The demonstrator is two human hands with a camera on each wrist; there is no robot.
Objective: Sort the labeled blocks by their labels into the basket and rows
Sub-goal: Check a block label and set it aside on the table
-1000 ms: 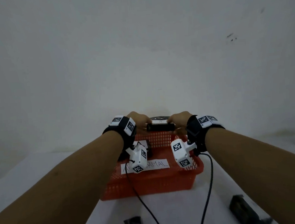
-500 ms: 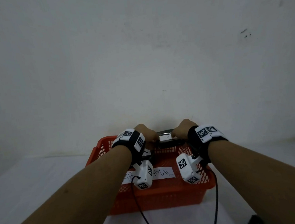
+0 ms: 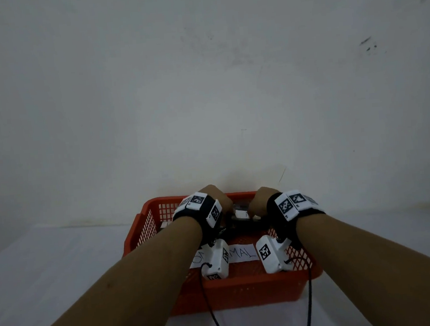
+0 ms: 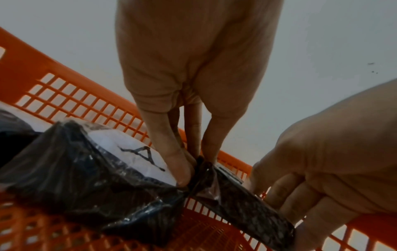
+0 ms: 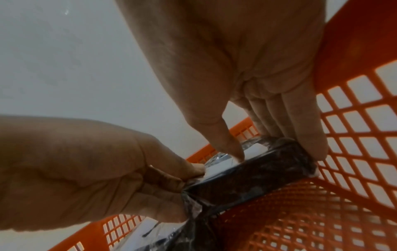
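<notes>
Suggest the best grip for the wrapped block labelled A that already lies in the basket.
Probably across its long dark sides, coming from above. The wrapped block labelled A lies label-up in the orange basket, so its top is free, though the held block gripped by the left hand and right hand is close beside it.

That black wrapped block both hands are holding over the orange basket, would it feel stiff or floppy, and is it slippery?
The block probably stays stiff: it spans straight between the left hand and right hand without sagging. Its glossy, crinkled plastic wrap looks somewhat slippery, and the loose end pinched by the left fingers seems floppy. With flat sides, it is unlikely to roll in the basket.
</notes>
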